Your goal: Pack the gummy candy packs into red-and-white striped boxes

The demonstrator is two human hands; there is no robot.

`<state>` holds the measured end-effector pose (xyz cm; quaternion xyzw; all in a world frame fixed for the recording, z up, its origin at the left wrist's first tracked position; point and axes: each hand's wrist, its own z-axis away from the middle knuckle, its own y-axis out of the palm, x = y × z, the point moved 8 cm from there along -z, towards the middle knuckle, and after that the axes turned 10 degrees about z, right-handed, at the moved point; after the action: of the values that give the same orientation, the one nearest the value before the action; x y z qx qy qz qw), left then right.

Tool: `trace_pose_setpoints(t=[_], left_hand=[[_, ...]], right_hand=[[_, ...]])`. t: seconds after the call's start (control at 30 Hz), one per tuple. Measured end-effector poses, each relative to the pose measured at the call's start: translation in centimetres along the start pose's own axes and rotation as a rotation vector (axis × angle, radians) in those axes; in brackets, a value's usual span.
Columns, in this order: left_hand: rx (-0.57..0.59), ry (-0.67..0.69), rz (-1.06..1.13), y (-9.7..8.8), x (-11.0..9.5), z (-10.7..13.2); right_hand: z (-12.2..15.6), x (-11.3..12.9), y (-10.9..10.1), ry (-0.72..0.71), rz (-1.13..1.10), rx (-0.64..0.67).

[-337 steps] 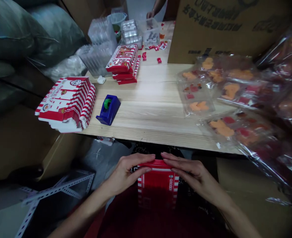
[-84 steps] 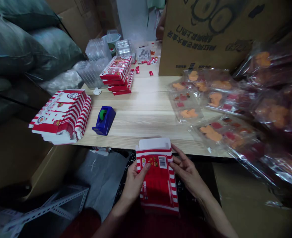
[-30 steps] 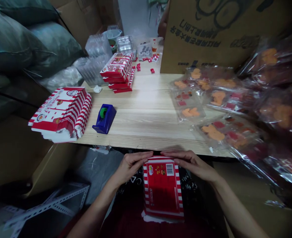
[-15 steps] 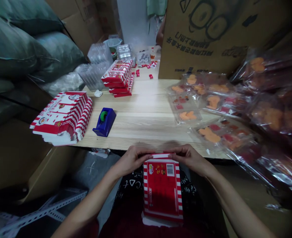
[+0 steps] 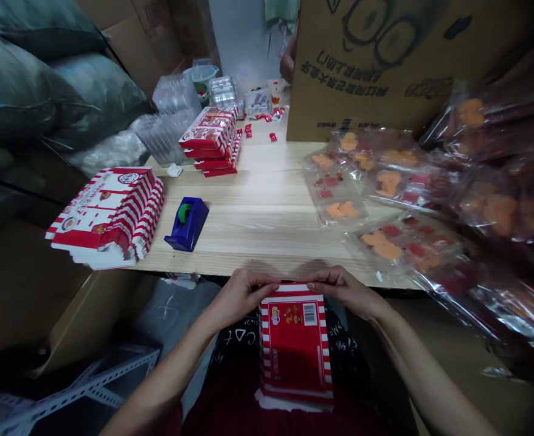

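A red cardboard box (image 5: 296, 351) with striped white-and-red borders and a barcode rests over my lap, just below the table's front edge. At its far left corner, my left hand (image 5: 244, 297) pinches the top edge between thumb and fingers. My right hand (image 5: 344, 290) grips the far right corner in the same way. A white flap sticks out at the box's near end. Beyond the hands, on the table, stands a blue tape dispenser (image 5: 193, 225) with a green core.
Flat striped boxes (image 5: 108, 209) are stacked at the table's left, with filled boxes (image 5: 212, 133) behind. Clear plastic trays (image 5: 175, 100) stand farther back. Bagged orange and red pieces (image 5: 385, 242) cover the right side. A large carton (image 5: 362, 91) blocks the back right; another person's hand (image 5: 289, 60) shows beside it.
The box's far flap, raised before, now lies flatter and shows its striped edge under my fingers. Both hands stay at the same corners. The view has shifted slightly.
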<state>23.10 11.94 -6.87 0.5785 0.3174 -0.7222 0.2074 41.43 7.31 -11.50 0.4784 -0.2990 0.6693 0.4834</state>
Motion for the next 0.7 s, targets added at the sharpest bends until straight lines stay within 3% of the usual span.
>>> trace_pose_setpoints(t=[0.1, 0.27, 0.43, 0.7], left_hand=[[0.015, 0.048, -0.052, 0.3, -1.2, 0.5], [0.094, 0.083, -0.069, 0.6, -3.0, 2.1], [0.079, 0.016, -0.147, 0.7, -2.4, 3.6], [-0.113, -0.014, -0.124, 2.4, -0.6, 4.3]], right_hand=[[0.0, -0.1, -0.1, -0.036, 0.053, 0.029], [1.0, -0.8, -0.3, -0.048, 0.078, -0.034], [1.9, -0.6, 0.4, -0.041, 0.086, -0.044], [2.9, -1.3, 0.3, -0.025, 0.094, -0.112]])
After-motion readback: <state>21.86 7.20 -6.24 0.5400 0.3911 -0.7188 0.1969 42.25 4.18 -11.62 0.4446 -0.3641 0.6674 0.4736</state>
